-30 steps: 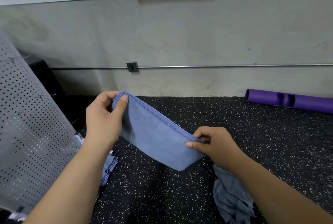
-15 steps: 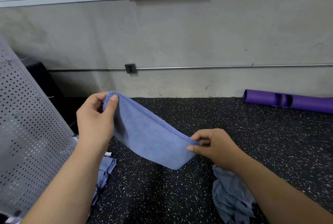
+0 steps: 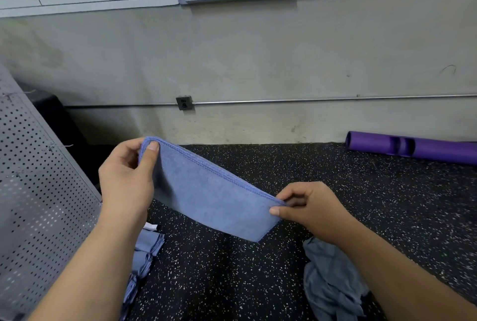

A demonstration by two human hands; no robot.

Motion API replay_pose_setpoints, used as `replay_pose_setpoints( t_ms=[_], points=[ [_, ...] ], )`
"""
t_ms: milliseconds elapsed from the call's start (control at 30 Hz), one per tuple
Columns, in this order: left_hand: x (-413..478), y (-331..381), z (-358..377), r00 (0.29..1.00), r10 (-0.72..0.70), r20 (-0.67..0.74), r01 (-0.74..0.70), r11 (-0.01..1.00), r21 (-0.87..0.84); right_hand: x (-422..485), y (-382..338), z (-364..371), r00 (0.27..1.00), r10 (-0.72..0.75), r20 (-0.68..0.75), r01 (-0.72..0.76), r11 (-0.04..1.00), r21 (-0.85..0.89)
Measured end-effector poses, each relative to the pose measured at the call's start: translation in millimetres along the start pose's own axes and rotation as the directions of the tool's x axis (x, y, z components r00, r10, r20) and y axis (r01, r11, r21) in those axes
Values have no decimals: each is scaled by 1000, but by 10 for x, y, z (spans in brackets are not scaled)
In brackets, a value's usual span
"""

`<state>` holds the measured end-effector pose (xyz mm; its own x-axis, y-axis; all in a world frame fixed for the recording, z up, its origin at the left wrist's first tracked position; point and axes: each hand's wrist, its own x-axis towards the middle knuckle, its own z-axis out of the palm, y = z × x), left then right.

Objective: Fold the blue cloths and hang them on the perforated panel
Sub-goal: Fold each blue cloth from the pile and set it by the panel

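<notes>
A folded blue cloth (image 3: 206, 191) is stretched in the air between my hands, its stitched double edge on top. My left hand (image 3: 126, 181) pinches its upper left corner with thumb and fingers. My right hand (image 3: 309, 209) pinches the lower right corner. The grey perforated panel (image 3: 33, 191) leans at the left. Several folded blue cloths (image 3: 144, 256) hang along the panel's right edge below my left arm. A crumpled heap of blue-grey cloths (image 3: 330, 284) lies on the speckled black floor under my right forearm.
A purple foam roller (image 3: 413, 150) lies at the foot of the concrete wall at the right. A metal conduit with a socket (image 3: 183, 103) runs along the wall. Whiteboards hang above. A dark object stands behind the panel.
Both hands with the cloth have shifted slightly left and down in the view. The grips on the two corners are the same.
</notes>
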<state>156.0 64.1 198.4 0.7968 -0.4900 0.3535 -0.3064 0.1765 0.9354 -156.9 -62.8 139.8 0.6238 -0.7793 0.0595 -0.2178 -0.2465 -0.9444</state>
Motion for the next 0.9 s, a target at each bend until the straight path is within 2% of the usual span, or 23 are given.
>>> replay_pose_setpoints(
  t_ms=[200, 400, 633, 900],
  points=[
    [23, -24, 3, 1000, -27, -15, 26, 997, -70, 26, -11, -56, 992, -72, -102, 72, 997, -5],
    [9, -16, 23, 1000, 9, 8, -8, 998, -63, 38, -17, -145, 994, -104, -17, 104, 995, -1],
    [-43, 32, 45, 998, 10, 61, -5, 997, -81, 21, 36, -157, 991, -104, 89, 123, 961, -247],
    [-55, 49, 64, 997, 31, 66, -25, 995, -92, 50, 89, -106, 997, -33, 63, 55, 921, -386]
  ],
)
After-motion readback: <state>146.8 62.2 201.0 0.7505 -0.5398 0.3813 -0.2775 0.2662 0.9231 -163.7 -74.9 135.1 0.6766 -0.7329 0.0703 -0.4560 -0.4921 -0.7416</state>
